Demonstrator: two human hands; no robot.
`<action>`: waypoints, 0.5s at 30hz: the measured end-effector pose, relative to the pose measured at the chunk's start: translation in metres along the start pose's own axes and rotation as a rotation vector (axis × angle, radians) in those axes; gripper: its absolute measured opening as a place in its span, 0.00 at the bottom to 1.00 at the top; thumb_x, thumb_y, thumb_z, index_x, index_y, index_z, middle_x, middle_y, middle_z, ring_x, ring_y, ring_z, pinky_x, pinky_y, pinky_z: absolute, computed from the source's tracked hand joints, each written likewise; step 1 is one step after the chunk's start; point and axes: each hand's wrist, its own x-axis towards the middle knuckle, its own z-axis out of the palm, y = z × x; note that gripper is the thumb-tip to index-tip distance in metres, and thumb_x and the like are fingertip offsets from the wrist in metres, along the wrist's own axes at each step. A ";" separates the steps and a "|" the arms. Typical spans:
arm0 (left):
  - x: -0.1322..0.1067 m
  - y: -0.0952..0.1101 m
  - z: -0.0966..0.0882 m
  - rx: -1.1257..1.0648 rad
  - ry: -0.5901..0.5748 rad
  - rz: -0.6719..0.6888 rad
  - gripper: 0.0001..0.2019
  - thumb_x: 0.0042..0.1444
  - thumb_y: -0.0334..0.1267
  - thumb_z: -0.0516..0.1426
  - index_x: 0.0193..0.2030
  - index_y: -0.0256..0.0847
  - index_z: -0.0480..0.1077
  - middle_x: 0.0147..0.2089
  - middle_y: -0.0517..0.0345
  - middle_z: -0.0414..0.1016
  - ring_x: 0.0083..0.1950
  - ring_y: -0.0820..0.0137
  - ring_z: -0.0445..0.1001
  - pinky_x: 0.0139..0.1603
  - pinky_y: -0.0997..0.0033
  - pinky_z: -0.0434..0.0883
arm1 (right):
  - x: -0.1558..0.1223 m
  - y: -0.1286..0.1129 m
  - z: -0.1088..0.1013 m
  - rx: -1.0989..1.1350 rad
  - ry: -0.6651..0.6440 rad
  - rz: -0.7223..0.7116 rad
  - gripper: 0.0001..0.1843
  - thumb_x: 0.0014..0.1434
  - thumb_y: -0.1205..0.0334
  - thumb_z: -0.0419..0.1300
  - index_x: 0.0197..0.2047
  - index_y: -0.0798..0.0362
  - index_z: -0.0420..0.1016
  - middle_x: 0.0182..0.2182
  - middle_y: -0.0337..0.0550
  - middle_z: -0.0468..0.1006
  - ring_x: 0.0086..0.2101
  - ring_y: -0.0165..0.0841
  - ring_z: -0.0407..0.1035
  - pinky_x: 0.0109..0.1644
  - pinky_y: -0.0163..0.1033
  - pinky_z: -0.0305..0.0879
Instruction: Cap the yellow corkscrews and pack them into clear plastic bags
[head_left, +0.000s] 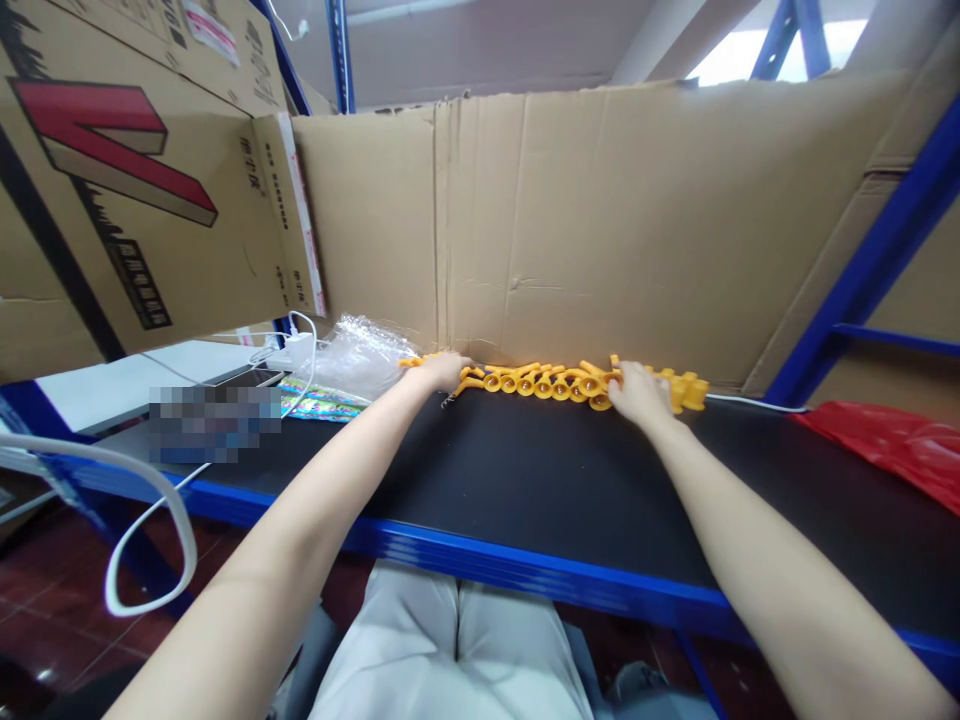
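Observation:
A row of several orange plastic clips (551, 381) lies along the back of the black tabletop (525, 470), against a cardboard wall (600, 220). My left hand (441, 371) rests on the left end of the row, fingers curled over the clips there. Over the right part of the row lies my right hand (640, 393), its fingers closed on the clips, with a few more clips showing past it to the right. Both arms reach forward across the table.
A crumpled clear plastic bag (360, 352) and a colourful packet (319, 400) lie at the left, beside a white charger (298, 350) with cables. A red plastic bag (892, 440) sits at the right. Cardboard boxes (135, 170) hang over the left; blue shelf posts (862, 280) frame the table.

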 end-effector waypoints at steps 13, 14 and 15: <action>0.024 0.006 0.036 -0.115 0.081 -0.214 0.12 0.49 0.36 0.59 0.42 0.43 0.74 0.52 0.42 0.71 0.55 0.48 0.66 0.54 0.40 0.56 | 0.003 0.038 -0.029 0.197 0.447 0.340 0.22 0.53 0.67 0.45 0.52 0.56 0.62 0.51 0.57 0.65 0.52 0.47 0.55 0.50 0.51 0.50; 0.025 0.008 0.035 -0.107 0.091 -0.228 0.12 0.48 0.35 0.59 0.42 0.43 0.74 0.52 0.43 0.71 0.56 0.48 0.66 0.54 0.42 0.56 | 0.001 0.046 -0.028 0.212 0.474 0.406 0.23 0.52 0.68 0.45 0.52 0.57 0.61 0.52 0.58 0.64 0.53 0.48 0.54 0.51 0.52 0.50; 0.027 0.009 0.034 -0.103 0.098 -0.243 0.12 0.47 0.35 0.60 0.42 0.43 0.74 0.52 0.44 0.71 0.56 0.49 0.66 0.55 0.44 0.57 | -0.001 0.054 -0.025 0.225 0.492 0.473 0.23 0.52 0.68 0.45 0.53 0.57 0.60 0.52 0.59 0.63 0.53 0.49 0.53 0.51 0.52 0.50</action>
